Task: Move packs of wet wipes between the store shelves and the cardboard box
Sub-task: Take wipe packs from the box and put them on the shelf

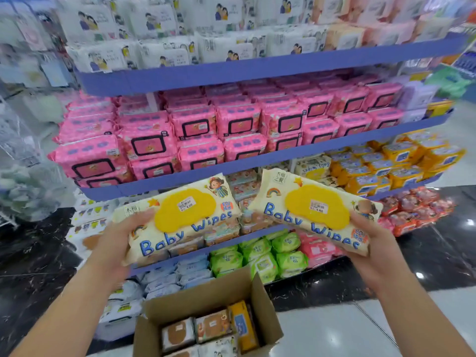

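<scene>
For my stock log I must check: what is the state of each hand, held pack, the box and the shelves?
left hand: grips left pack.
right hand: grips right pack.
left pack: held in air, tilted.
right pack: held in air, tilted.
cardboard box: open, partly filled.
shelves: stocked.

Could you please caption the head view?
Left hand holds one Baby Wipes pack, right hand a second pack, before the shelves, cardboard box below.

bright even light; edges bowed and blurred, perhaps motion.
</scene>
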